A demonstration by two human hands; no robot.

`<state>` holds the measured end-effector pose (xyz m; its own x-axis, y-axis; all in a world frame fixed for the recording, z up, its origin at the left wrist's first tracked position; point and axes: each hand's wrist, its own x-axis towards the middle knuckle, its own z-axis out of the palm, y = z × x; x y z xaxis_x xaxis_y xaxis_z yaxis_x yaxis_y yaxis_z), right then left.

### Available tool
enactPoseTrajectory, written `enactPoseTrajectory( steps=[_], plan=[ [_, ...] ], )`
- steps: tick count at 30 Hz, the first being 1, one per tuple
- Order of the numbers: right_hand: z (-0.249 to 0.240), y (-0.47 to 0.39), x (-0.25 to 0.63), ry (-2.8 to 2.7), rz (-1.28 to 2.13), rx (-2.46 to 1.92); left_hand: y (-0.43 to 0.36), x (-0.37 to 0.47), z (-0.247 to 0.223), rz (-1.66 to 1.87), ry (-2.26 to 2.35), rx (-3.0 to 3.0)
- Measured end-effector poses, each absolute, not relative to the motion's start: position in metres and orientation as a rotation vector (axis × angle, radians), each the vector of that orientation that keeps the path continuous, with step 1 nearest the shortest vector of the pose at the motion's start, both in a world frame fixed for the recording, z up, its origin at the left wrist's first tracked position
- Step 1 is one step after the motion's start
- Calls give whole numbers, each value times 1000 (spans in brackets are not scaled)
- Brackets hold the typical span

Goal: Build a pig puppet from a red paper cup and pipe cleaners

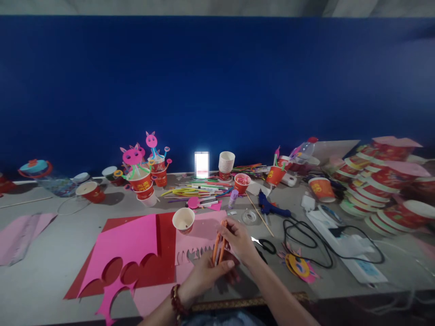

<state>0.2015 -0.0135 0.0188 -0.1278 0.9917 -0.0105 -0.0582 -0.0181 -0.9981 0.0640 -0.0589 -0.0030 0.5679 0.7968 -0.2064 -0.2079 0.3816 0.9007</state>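
Note:
Between my two hands a thin orange straw-like strip [215, 250] stands nearly upright, its two lengths side by side; whether it is one folded piece or two I cannot tell. My left hand [207, 277] pinches the lower end between thumb and fingers. At the upper end, the fingers of my right hand [237, 236] are closed on it. Just beyond my hands sits an open paper cup [184, 220] with something small inside. Pink paper [200, 222] with a jagged cut edge lies beneath and left of the hands.
Cut magenta paper [131, 237] lies over red paper [163, 267] at left. Scissors [267, 246], a blue glue gun [272, 206] and its looping cable are to the right, near a power strip [353, 253]. Stacked cups [374, 190] lean at far right. Pink-headed cup figures [141, 181] stand behind.

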Motion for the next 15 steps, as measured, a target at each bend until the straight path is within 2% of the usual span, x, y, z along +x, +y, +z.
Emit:
enactPoseTrajectory(
  steps=[15],
  plan=[
    [34,-19,207,-1234,1541,-998,-60,55,17,728,683,862]
  ],
)
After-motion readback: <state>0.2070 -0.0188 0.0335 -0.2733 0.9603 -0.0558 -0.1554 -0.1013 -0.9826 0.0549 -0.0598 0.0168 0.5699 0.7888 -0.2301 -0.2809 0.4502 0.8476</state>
